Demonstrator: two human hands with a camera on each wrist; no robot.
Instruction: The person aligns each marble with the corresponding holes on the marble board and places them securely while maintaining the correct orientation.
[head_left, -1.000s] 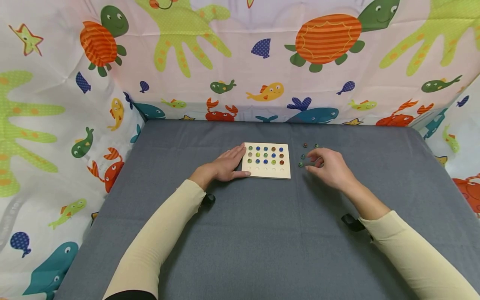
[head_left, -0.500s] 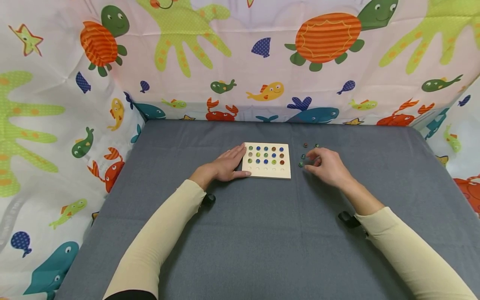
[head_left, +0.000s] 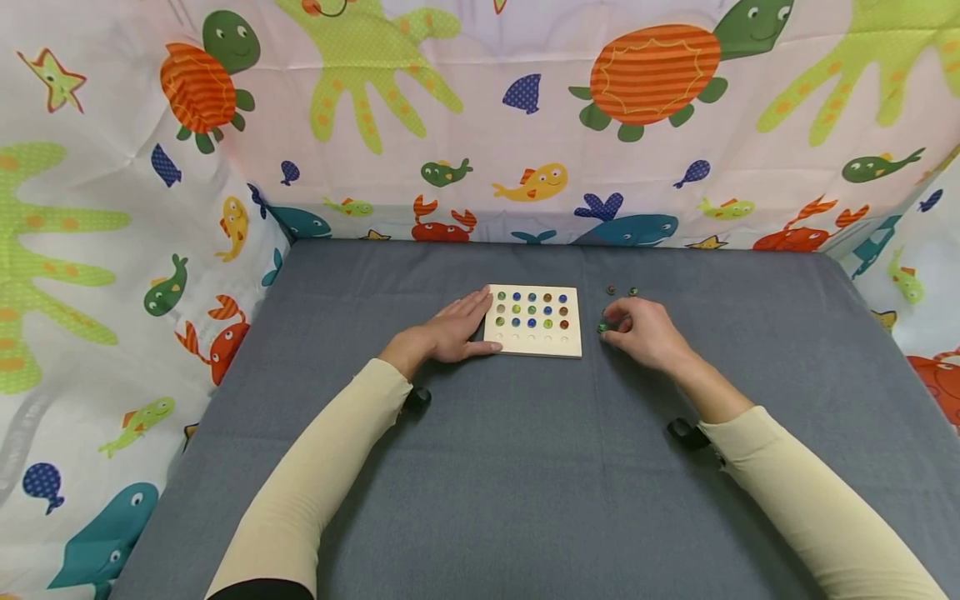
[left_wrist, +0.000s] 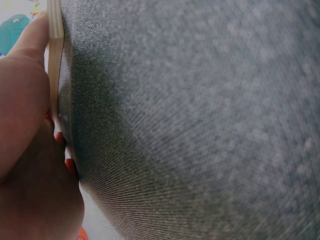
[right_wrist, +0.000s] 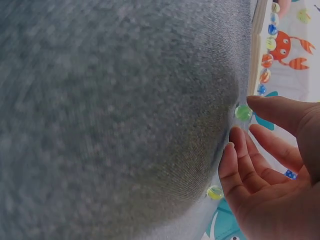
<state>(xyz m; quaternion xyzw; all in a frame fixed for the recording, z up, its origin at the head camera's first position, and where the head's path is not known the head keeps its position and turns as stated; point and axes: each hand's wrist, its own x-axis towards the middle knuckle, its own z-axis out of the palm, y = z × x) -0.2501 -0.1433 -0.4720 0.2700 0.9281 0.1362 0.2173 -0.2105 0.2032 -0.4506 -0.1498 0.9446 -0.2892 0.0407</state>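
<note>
A pale wooden board [head_left: 532, 346] lies on the grey cloth. Colourful glass marbles fill three rows of its hollows, and the front row has bare hollows. My left hand [head_left: 453, 329] rests against the board's left side, fingers extended, its thumb at the near left corner. To the right of the board, my right hand [head_left: 645, 333] is lowered around a green marble [right_wrist: 243, 112], thumb and fingertips on either side. A small gap shows between the marble and the fingers in the right wrist view. Another marble beside the index finger is mostly hidden.
Behind my right hand lie a reddish-brown marble [head_left: 611, 290] and a green-yellow marble [head_left: 633, 292]. Grey cloth [head_left: 480, 483] covers the table. A printed sea-animal curtain [head_left: 480, 108] stands along the back and sides.
My right hand has moved slightly left, and its thumb and fingers have come closer together around the green marble. The left hand and the board have stayed in place.
</note>
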